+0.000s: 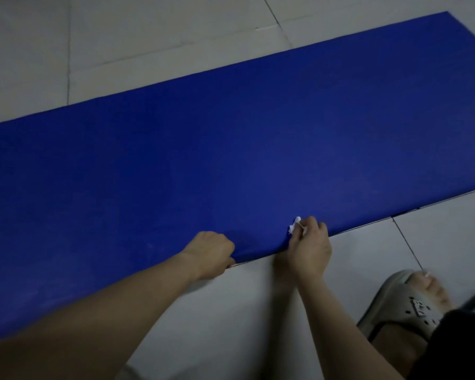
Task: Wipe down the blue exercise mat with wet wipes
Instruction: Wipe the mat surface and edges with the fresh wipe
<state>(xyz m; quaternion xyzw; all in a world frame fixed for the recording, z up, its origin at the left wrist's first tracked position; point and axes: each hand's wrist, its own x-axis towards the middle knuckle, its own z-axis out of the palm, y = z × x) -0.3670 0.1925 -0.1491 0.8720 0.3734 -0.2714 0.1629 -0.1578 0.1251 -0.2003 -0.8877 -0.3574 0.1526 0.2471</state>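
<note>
The blue exercise mat (231, 149) lies flat on the tiled floor, running from lower left to upper right. My left hand (211, 255) grips the mat's near edge with curled fingers. A short way to the right, my right hand (309, 246) is at the same edge, fingers curled round a small crumpled white wet wipe (295, 225) that pokes out above the fingers and touches the mat. The mat's edge bulges up slightly between the two hands.
Pale floor tiles (148, 37) surround the mat on both sides. My foot in a grey perforated slipper (406, 305) stands on the floor at lower right, close to my right forearm.
</note>
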